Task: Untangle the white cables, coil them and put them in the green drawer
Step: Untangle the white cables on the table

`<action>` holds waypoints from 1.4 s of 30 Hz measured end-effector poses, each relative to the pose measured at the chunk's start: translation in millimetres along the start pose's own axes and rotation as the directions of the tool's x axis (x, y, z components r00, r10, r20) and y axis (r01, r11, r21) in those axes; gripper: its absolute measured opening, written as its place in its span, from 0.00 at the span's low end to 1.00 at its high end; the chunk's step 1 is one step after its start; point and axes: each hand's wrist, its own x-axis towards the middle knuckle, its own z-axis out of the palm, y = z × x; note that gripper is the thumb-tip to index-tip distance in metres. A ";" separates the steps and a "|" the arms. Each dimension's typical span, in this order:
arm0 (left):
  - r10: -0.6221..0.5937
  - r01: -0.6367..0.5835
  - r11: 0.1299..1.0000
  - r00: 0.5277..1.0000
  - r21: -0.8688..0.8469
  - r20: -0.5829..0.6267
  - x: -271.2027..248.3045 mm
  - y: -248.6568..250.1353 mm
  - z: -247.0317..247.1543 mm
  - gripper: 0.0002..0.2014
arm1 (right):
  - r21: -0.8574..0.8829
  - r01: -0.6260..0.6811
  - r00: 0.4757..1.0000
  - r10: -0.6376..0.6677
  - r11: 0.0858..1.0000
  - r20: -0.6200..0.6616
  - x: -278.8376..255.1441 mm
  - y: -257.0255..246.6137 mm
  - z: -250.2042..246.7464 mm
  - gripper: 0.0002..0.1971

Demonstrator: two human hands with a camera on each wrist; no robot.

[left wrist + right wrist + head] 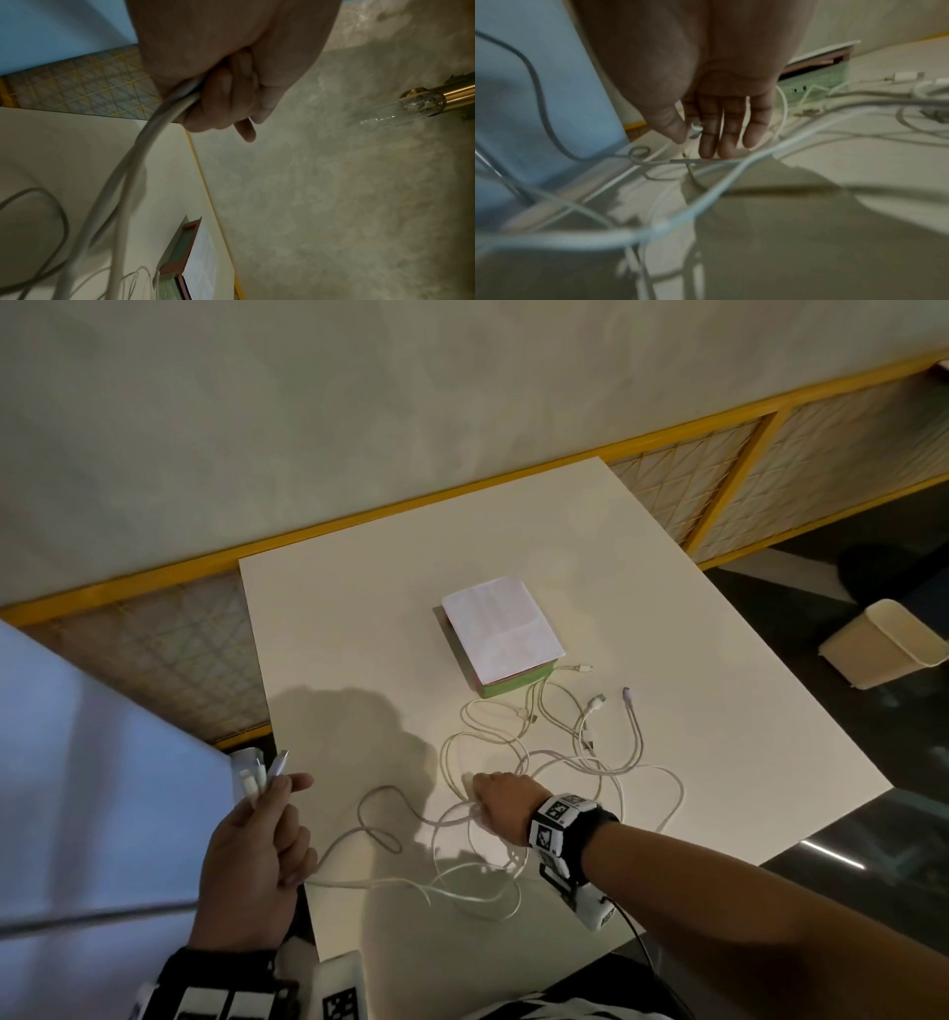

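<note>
Nearest, at seven o'clock: my left grip [251, 860] curled round ends of the white cables [560, 759], tangled at table [334, 634] centre; my right grip [506, 806] pinches one strand there; green drawer [513, 686] at twelve o'clock.

Head view downward over table [334, 634], wrist views close, low, sharing green drawer [516, 684]

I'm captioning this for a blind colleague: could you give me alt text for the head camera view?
Seen from above, a person's left hand holds up the plug ends of white cables whose loops lie tangled on a white table, while the right hand reaches into the tangle. Beyond it sits a small green drawer with white paper on top.
</note>
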 end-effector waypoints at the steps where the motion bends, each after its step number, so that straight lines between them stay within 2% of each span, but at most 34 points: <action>1: 0.004 -0.004 1.000 1.000 0.005 -0.001 -0.1 0.3 1.3 0.13 | 0.084 0.008 0.999 -0.004 0.996 -0.044 -5.2 -2.0 -7.3 0.11; 5: 0.048 -0.049 0.998 0.999 0.046 0.018 2.8 1.5 8.1 0.12 | 0.389 0.119 0.966 -0.016 0.913 -0.258 -30.7 -20.3 -47.7 0.08; 8: 0.094 -0.104 0.983 0.993 0.149 0.073 5.8 0.7 19.0 0.07 | 0.502 0.273 0.935 -0.104 0.820 -0.340 -48.4 -43.7 -75.9 0.08; 11: 0.150 -0.210 0.929 0.966 0.303 0.209 2.8 -0.6 38.0 0.07 | 0.522 0.343 0.910 -0.137 0.781 -0.392 -61.7 -66.7 -96.3 0.08; 14: 0.212 -0.354 0.855 0.906 0.380 0.367 -4.3 1.7 55.1 0.15 | 0.577 0.362 0.888 -0.083 0.732 -0.452 -67.1 -78.5 -107.1 0.07; 16: 0.264 -0.421 0.820 0.880 0.388 0.396 -7.7 5.3 62.1 0.15 | 0.675 0.388 0.884 -0.045 0.627 -0.465 -68.8 -78.9 -110.5 0.07; 18: 0.297 -0.466 0.784 0.861 0.411 0.412 -11.0 8.6 68.3 0.04 | 0.774 0.394 0.895 -0.017 0.496 -0.445 -69.7 -73.9 -115.0 0.05; 19: 0.308 -0.484 0.763 0.855 0.429 0.417 -12.0 9.1 70.2 0.04 | 0.803 0.397 0.901 -0.022 0.445 -0.434 -70.3 -71.0 -118.4 0.05; 20: 0.307 -0.488 0.742 0.857 0.459 0.414 -12.7 8.9 71.8 0.10 | 0.815 0.400 0.904 -0.037 0.419 -0.425 -70.3 -68.4 -122.1 0.05; 22: 0.307 -0.480 0.716 0.869 0.507 0.389 -12.4 7.3 73.0 0.21 | 0.814 0.396 0.912 -0.074 0.426 -0.405 -69.2 -63.6 -128.1 0.07; 24: 0.300 -0.451 0.713 0.888 0.537 0.348 -9.7 4.2 73.8 0.24 | 0.813 0.379 0.921 -0.095 0.443 -0.378 -65.8 -58.1 -130.4 0.09; 26: 0.315 -0.425 0.728 0.905 0.538 0.287 -7.5 0.6 75.6 0.15 | 0.817 0.353 0.930 -0.075 0.456 -0.360 -59.0 -46.5 -128.7 0.11; 28: 0.295 -0.381 0.761 0.924 0.525 0.243 -5.7 -2.6 75.4 0.09 | 0.815 0.296 0.940 0.001 0.499 -0.342 -49.3 -27.9 -124.3 0.07; 30: 0.266 -0.342 0.791 0.939 0.507 0.219 -5.7 -3.2 75.8 0.07 | 0.772 0.175 0.941 0.126 0.611 -0.314 -34.3 -2.2 -114.2 0.06; 32: 0.267 -0.340 0.784 0.940 0.520 0.212 -5.0 -4.1 75.9 0.12 | 0.652 -0.029 0.911 0.288 0.758 -0.295 -16.9 28.3 -96.0 0.09; 33: 0.277 -0.349 0.778 0.937 0.523 0.215 -4.5 -4.7 75.2 0.14 | 0.592 -0.145 0.891 0.365 0.793 -0.271 -9.6 43.4 -84.9 0.10; 35: 0.280 -0.364 0.773 0.930 0.519 0.236 -3.2 -6.2 73.7 0.13 | 0.508 -0.322 0.862 0.469 0.799 -0.191 1.8 68.0 -63.6 0.12; 37: 0.276 -0.365 0.768 0.930 0.526 0.243 -0.7 -8.0 71.0 0.09 | 0.435 -0.406 0.855 0.502 0.804 -0.130 7.9 82.5 -48.0 0.15; 40: 0.289 -0.370 0.769 0.929 0.521 0.233 2.0 -9.5 68.5 0.11 | 0.357 -0.419 0.862 0.489 0.835 -0.131 15.6 93.7 -36.5 0.18; 42: 0.290 -0.364 0.790 0.931 0.493 0.223 3.1 -9.6 68.5 0.11 | 0.349 -0.437 0.850 0.508 0.829 -0.142 21.3 96.3 -33.7 0.19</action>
